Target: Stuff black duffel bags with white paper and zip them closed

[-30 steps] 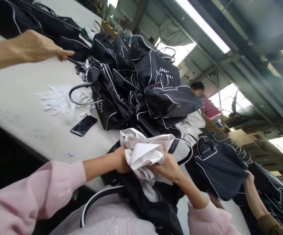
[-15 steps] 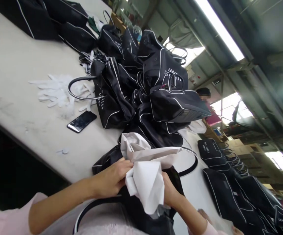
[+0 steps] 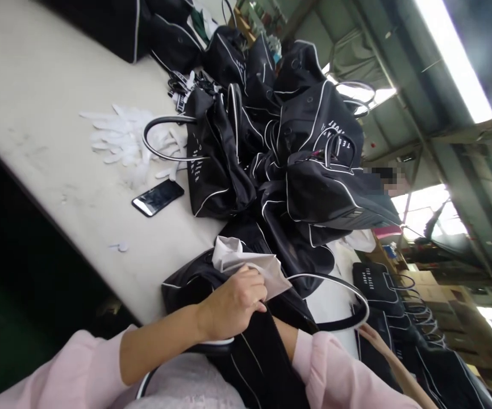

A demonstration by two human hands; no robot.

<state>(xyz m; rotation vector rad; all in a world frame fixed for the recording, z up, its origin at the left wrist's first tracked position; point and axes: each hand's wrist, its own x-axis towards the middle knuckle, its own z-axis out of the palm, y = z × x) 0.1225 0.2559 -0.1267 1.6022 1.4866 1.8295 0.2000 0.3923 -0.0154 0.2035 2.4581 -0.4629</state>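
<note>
now left hand [image 3: 235, 301] on crumpled paper [image 3: 246, 262], black bag [image 3: 254, 352] mouth up

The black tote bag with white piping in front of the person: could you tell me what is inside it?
Crumpled white paper sticks out of the black tote bag, under the left hand. The right hand is hidden inside.

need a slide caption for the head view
Left hand presses crumpled white paper into a black bag; the right arm reaches inside it, beside a pile of black bags.

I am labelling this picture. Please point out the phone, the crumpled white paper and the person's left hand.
phone [image 3: 158, 197], head view, middle of its dark screen.
crumpled white paper [image 3: 234, 257], head view, upper folded part.
left hand [image 3: 234, 304], head view, back of the hand.
</note>
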